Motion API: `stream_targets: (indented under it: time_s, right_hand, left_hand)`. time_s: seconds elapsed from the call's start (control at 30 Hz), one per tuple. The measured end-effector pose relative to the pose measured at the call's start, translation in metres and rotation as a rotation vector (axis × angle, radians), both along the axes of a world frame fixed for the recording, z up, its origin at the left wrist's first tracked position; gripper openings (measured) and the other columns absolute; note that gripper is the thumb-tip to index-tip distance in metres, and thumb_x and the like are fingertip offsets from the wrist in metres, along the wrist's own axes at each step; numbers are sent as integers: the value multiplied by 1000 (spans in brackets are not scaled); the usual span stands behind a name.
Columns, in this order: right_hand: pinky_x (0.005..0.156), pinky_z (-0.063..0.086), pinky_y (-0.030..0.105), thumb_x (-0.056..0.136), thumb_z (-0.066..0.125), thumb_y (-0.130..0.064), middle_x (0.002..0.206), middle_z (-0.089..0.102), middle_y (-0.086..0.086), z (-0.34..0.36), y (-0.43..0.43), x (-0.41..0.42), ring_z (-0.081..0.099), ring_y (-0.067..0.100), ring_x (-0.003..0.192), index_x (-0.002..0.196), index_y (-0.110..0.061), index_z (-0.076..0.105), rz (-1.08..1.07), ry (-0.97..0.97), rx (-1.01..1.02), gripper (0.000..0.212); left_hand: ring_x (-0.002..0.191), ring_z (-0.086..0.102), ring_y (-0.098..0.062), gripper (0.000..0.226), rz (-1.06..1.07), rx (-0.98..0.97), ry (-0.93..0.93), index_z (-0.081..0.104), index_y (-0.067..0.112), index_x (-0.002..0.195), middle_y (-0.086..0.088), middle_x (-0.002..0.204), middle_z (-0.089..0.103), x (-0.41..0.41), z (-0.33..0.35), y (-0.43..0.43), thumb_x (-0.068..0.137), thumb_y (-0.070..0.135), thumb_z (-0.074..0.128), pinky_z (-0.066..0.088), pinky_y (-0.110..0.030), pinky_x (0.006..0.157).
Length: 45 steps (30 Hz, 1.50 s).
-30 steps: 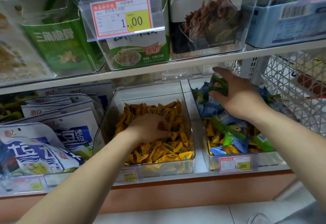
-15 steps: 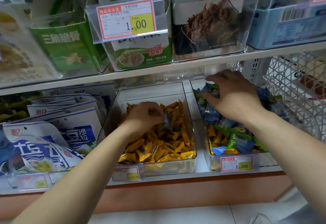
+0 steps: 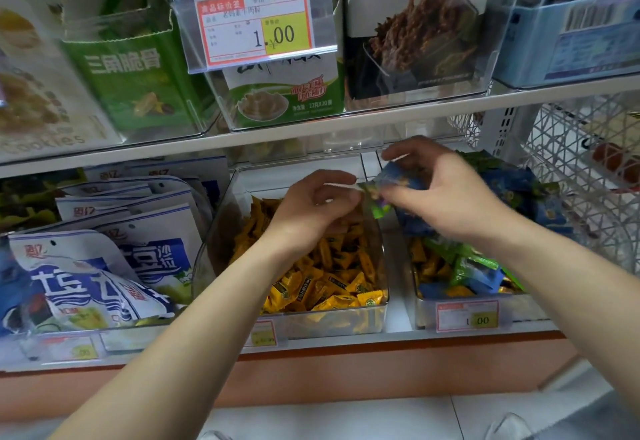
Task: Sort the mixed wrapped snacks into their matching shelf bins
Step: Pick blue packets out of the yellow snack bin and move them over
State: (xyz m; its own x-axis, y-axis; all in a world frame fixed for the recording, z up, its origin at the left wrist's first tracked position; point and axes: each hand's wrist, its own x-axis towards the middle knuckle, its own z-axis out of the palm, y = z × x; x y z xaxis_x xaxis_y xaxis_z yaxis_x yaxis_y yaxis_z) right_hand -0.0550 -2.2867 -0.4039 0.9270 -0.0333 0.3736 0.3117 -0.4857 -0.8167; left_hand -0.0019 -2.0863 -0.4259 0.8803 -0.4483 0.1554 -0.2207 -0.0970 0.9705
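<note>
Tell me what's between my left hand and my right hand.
In the head view, a green wrapped snack bridges them, apparently pinched by the left hand; the right hand grips a blue wrapped snack just above it.

The right hand (image 3: 446,200) grips a blue snack (image 3: 401,180). The left hand (image 3: 311,211) pinches a green snack (image 3: 375,206) between both hands. Yellow snacks (image 3: 329,287) lie under the left hand.

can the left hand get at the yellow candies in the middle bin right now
Probably yes: the left hand hovers right over the open-topped bin of yellow candies, nothing between. But its fingers seem to pinch a green snack, so it should drop that first.
</note>
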Motion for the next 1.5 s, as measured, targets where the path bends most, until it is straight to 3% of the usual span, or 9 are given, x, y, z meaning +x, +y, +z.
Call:
stream_targets:
  time_s: [0.13, 0.27, 0.37, 0.5, 0.67, 0.8, 1.1, 1.27, 1.5]
  right_hand:
    - [55, 39, 9, 77, 74, -31, 85, 59, -18, 3, -29, -10, 57, -4, 71, 97, -41, 55, -117, 90, -518, 29]
    - [80, 51, 31, 83, 70, -39, 109, 59, -10, -1, -26, -15, 60, 12, 98, 104, -40, 65, -22, 253, -867, 22]
    - [81, 51, 33, 84, 65, -50, 116, 54, -10, -1, -20, -14, 57, 17, 105, 110, -42, 64, -111, 139, -892, 27]
    - [92, 47, 32, 92, 52, -44, 130, 52, -10, -9, -10, -11, 52, 15, 119, 125, -39, 58, -73, 44, -711, 33]
    - [112, 28, 39, 86, 41, -70, 156, 30, -9, -25, 0, -6, 25, 19, 142, 148, -39, 30, 25, 188, -921, 70]
    - [109, 33, 38, 81, 41, -74, 149, 40, -8, -24, -4, -2, 33, 18, 137, 145, -43, 32, 42, 205, -889, 73]
    - [105, 33, 40, 72, 41, -78, 146, 43, -11, -23, -4, 4, 34, 17, 133, 140, -47, 36, 43, 228, -887, 75]
    - [106, 34, 41, 67, 39, -79, 144, 45, -11, -20, -2, 7, 36, 19, 132, 138, -48, 38, 48, 233, -879, 78]
    - [106, 36, 40, 71, 43, -73, 142, 46, -12, -19, 2, 8, 38, 20, 132, 137, -46, 43, 37, 204, -885, 70]
  left_hand:
    - [96, 65, -9, 9, 21, 505, -248, 69, 26, 99, 9, 98, 70, 19, -31, -9, 92, 21, 66, 49, -25, 84]
    - [83, 62, -11, 17, -54, 886, -264, 69, 23, 100, 12, 81, 64, 36, -56, -17, 96, 34, 57, 42, -26, 64]
    - [88, 62, -18, 27, -33, 1040, -289, 68, 20, 100, 4, 85, 64, 50, -64, -16, 99, 40, 50, 45, -30, 69]
    - [97, 59, -15, 17, -103, 998, -195, 65, 32, 109, 4, 108, 66, 54, -70, -21, 94, 39, 59, 46, -29, 76]
    - [121, 55, -26, 43, -213, 964, -98, 55, 32, 129, -3, 132, 59, 62, -70, -23, 88, 39, 67, 46, -37, 96]
    - [136, 41, -25, 85, -306, 1084, -33, 32, 31, 152, -1, 154, 40, 68, -69, -17, 78, 42, 73, 39, -36, 104]
    - [108, 49, -6, 81, -351, 909, -49, 53, 38, 134, 18, 121, 53, 65, -65, -5, 58, 55, 76, 38, -19, 77]
    - [116, 52, -15, 55, -87, 734, -32, 64, 44, 109, 7, 130, 55, 77, -40, 20, 57, 58, 77, 45, -36, 97]
    - [108, 56, -14, 49, 93, 1027, -267, 67, 26, 121, 8, 115, 57, 80, -14, 55, 75, 37, 81, 46, -29, 87]
